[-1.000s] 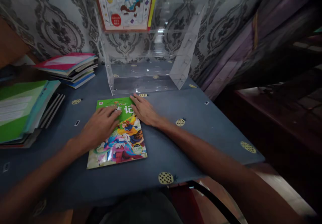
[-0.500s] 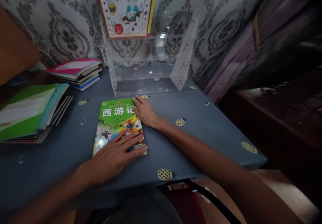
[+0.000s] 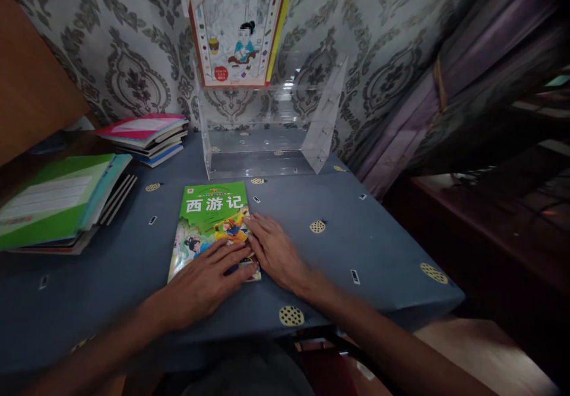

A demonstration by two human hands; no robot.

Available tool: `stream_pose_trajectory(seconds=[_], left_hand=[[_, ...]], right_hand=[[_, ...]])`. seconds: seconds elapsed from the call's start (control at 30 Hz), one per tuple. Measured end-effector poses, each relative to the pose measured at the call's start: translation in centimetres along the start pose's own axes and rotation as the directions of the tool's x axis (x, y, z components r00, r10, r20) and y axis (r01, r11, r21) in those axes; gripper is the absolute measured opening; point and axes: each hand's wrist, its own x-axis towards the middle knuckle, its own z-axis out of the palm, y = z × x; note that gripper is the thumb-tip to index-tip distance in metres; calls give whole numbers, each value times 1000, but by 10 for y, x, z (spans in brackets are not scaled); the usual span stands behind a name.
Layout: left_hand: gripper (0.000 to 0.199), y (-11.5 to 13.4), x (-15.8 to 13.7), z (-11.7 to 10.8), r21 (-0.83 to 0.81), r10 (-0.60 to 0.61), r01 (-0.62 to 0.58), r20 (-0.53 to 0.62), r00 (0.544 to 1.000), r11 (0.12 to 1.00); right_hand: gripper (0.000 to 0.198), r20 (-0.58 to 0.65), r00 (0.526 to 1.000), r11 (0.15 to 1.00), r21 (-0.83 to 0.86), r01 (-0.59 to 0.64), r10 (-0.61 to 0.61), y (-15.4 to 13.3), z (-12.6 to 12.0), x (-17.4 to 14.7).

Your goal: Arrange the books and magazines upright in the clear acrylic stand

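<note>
A green picture book (image 3: 211,221) with white Chinese characters and cartoon figures lies flat on the blue tablecloth (image 3: 383,241). My left hand (image 3: 207,280) rests palm down across its lower part, fingers spread over the cover. Against the book's right edge, my right hand (image 3: 278,253) lies with its fingers stretched out, the tips touching the cover's side. Neither hand grips anything. The cover's lower middle is hidden under my left hand.
A clear acrylic rack (image 3: 320,135) stands behind the book, holding an upright illustrated book (image 3: 236,46) at its top left. To the left are a stack with a green top book (image 3: 53,200) and a pink-topped stack (image 3: 142,127). Purple curtain (image 3: 414,111) hangs at right.
My right hand has slid from the book's upper right corner down along its right edge, nearer my left hand. My left hand stays on the cover. The view has tilted up slightly.
</note>
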Motion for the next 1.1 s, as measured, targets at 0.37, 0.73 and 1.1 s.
stream_pose_trajectory(seconds=[0.37, 0.73, 1.1], left_hand=[[33, -19, -7, -18, -389, -466, 348, -265, 844, 853], [56, -72, -28, -7, -483, -765, 614, -220, 606, 625], [32, -67, -15, -34, -945, -880, 218, 309, 362, -242]], right_hand=[[39, -82, 996, 981, 186, 57, -42, -14, -13, -44], [36, -68, 998, 963, 268, 14, 4, -9, -12, -43], [39, -48, 999, 955, 298, -2, 17, 1, -7, -47]])
